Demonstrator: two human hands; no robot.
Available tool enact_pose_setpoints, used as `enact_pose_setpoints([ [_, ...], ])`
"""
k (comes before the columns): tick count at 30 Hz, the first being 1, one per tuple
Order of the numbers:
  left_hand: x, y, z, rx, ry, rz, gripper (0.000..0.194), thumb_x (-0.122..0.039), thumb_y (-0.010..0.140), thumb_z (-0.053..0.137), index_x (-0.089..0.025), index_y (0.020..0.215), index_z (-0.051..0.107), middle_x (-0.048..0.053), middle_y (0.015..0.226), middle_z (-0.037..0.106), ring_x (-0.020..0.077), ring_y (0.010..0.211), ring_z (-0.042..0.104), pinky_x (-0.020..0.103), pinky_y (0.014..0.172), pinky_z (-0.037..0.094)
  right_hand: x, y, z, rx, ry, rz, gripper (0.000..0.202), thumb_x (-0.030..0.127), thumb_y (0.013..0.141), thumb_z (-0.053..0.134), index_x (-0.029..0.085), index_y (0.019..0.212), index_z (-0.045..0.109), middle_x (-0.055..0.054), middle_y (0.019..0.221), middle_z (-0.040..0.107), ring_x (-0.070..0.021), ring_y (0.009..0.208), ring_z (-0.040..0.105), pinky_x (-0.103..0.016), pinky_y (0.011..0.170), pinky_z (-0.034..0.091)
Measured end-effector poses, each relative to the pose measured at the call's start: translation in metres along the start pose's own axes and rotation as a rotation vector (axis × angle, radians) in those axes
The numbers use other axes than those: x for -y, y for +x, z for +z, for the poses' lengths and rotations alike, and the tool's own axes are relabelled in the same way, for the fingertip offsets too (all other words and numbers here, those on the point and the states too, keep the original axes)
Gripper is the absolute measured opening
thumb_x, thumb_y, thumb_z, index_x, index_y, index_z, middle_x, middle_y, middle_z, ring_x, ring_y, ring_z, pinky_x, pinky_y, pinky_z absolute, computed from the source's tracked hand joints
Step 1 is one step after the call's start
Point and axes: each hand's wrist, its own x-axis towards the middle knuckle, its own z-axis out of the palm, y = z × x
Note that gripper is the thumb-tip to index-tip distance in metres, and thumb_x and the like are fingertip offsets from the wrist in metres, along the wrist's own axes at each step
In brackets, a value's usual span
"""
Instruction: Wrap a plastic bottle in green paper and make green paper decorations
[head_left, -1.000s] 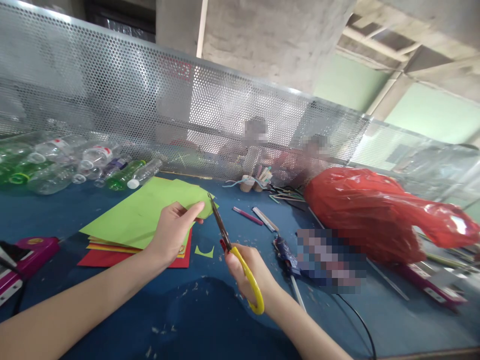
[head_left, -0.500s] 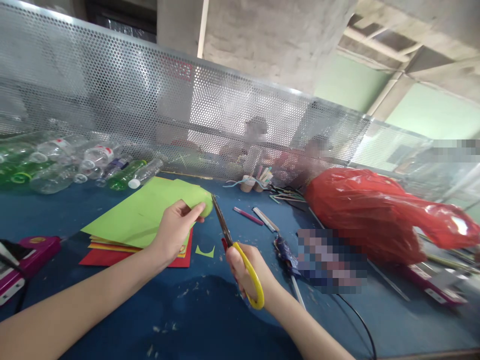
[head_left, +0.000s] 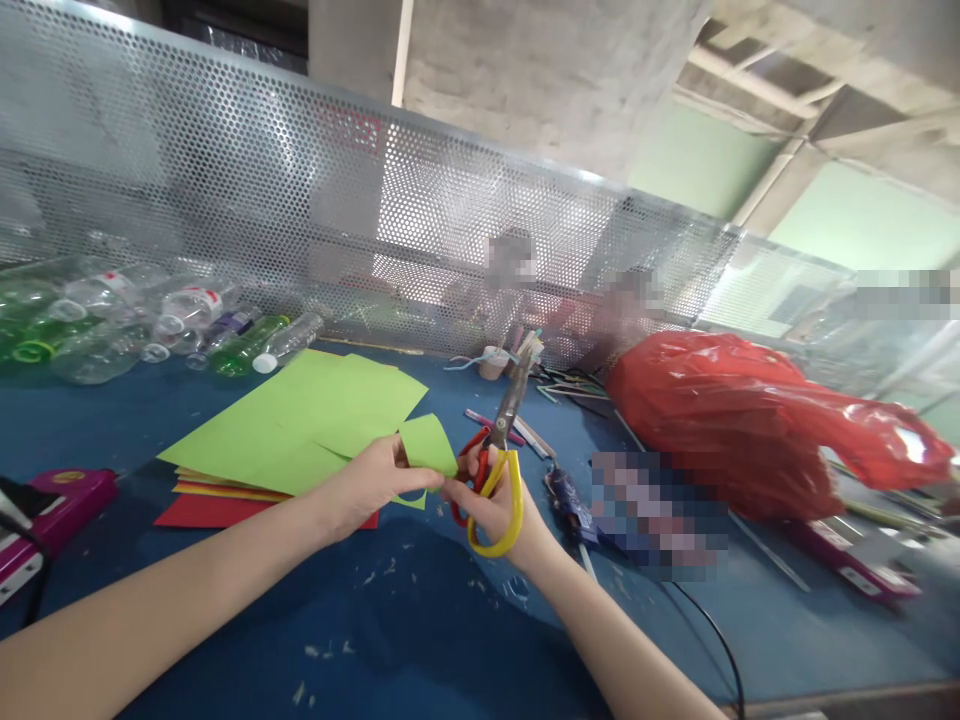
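A small piece of light green paper (head_left: 427, 443) is pinched in my left hand (head_left: 382, 480), in front of the paper stack. My right hand (head_left: 491, 500) is closed round a pair of scissors (head_left: 510, 400) with one yellow and one red handle; the blades point up and away, pressed together. My right fingertips touch the lower right corner of the green piece. Behind my left hand, large green sheets (head_left: 300, 410) lie on top of yellow, orange and red paper (head_left: 214, 511). A curved green scrap (head_left: 412, 500) lies on the table just below the held piece, partly covered by my fingers.
Several plastic bottles (head_left: 101, 350) lie at the back left. A blue glue gun (head_left: 570, 505) with its cable rests right of my right hand. The red plastic bag (head_left: 720, 420) fills the right side. Pens (head_left: 495, 427) and cups (head_left: 493, 362) stand near the perforated metal screen (head_left: 255, 170).
The scissors have swung upright and away from the paper, their blades closed. Both hands have come together, and the green piece has moved right and down towards me, its edge now meeting my right fingers.
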Motion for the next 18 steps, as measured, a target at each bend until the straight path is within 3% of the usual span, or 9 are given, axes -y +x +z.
enact_pose_setpoints([
  [3,-0.002,0.003,-0.004,-0.039,-0.016,0.012,0.024,-0.029,0.071,0.071,-0.020,0.094,0.073,0.008,0.098,0.073,0.0240,0.095,0.065,0.036,0.086,0.049,0.003,-0.003,0.001,0.086,0.004,0.097,0.032,0.029,0.069,0.067,0.022,0.074,0.036,0.008,0.063,0.046,-0.0113,0.054,0.052,-0.026,0.054,0.044],
  [7,-0.009,0.010,-0.020,-0.302,-0.045,0.052,0.028,-0.040,0.073,0.069,-0.019,0.090,0.074,0.009,0.102,0.072,0.0224,0.092,0.065,0.031,0.075,0.052,0.007,-0.006,-0.001,0.162,-0.062,0.158,0.027,0.023,0.069,0.065,0.021,0.075,0.039,0.009,0.061,0.045,-0.0093,0.051,0.049,-0.024,0.052,0.041],
  [11,-0.014,0.016,-0.039,-0.407,-0.033,0.049,0.034,-0.042,0.071,0.071,-0.018,0.094,0.074,0.009,0.106,0.071,0.0195,0.088,0.065,0.027,0.069,0.052,0.001,-0.004,-0.006,0.183,-0.061,0.130,0.024,0.021,0.068,0.064,0.021,0.073,0.040,0.008,0.063,0.043,-0.0087,0.052,0.048,-0.024,0.053,0.041],
  [18,-0.006,0.029,-0.069,-0.471,0.075,0.025,0.043,-0.044,0.069,0.072,-0.018,0.104,0.071,0.009,0.107,0.071,0.0183,0.093,0.064,0.026,0.074,0.051,-0.016,0.014,-0.019,-0.053,0.006,0.203,0.025,0.029,0.060,0.060,0.023,0.070,0.038,0.010,0.052,0.043,-0.0112,0.042,0.051,-0.024,0.042,0.042],
])
